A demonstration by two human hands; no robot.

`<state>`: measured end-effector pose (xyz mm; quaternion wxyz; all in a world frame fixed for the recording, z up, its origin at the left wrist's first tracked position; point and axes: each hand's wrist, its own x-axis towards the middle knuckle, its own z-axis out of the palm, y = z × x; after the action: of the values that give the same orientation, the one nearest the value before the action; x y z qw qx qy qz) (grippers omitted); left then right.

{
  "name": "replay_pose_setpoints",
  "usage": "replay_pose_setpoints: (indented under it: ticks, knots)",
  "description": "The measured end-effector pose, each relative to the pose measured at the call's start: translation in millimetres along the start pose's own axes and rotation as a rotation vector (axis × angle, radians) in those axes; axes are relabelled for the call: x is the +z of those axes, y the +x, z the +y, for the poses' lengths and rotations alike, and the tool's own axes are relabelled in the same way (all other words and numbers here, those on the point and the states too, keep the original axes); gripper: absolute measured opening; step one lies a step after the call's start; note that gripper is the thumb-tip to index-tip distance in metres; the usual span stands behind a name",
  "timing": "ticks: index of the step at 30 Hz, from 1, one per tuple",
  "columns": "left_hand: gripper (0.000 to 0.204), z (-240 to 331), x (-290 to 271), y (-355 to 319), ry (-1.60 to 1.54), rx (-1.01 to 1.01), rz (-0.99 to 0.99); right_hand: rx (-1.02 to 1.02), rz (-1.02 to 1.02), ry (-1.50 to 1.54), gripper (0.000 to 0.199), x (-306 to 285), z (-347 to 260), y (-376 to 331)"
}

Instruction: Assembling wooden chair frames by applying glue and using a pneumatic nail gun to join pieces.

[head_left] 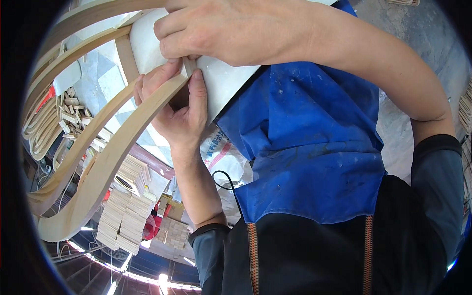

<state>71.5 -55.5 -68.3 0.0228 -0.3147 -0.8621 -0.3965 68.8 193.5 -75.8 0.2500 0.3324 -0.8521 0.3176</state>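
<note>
A pale wooden frame of long curved strips (118,157) reaches from the lower left to the middle, with a short crosspiece (188,66) at its near end. My left hand (179,115) is closed around that end, its thumb along the outer strip and its fingers on the inner side. Just above, my right hand (206,32) is curled over the crosspiece with its knuckles up. Whatever lies under its fingers is hidden. Another curved strip (98,14) runs along the top to my right hand. Beneath both hands is a white work surface (226,81).
A blue apron (314,147) covers my front, against the surface's edge. At the left lie small wood offcuts (71,113) and bundled curved strips (44,130). Stacked wooden pieces (125,216) stand below the frame. A printed white sack (223,157) lies beside my left wrist.
</note>
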Motion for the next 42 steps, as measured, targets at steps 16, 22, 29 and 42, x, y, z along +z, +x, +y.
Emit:
replay_pose_setpoints:
  ticks: [16,22,29,42]
  knots:
    - [0.038,1.6,-0.7,6.2,0.087,0.108,-0.029,0.008,0.054,-0.009,0.01,16.4,8.2,0.3]
    - [0.037,-1.9,-3.4,4.5,0.075,0.104,-0.04,0.047,-0.073,0.043,0.009,-0.6,0.8,2.7]
    - [0.039,1.3,-4.3,6.0,0.112,0.143,-0.062,0.061,-0.097,0.062,0.009,-2.8,0.1,2.5]
    - [0.042,1.0,-5.4,5.6,0.138,0.131,-0.052,0.049,-0.013,0.133,0.01,2.2,6.7,0.1]
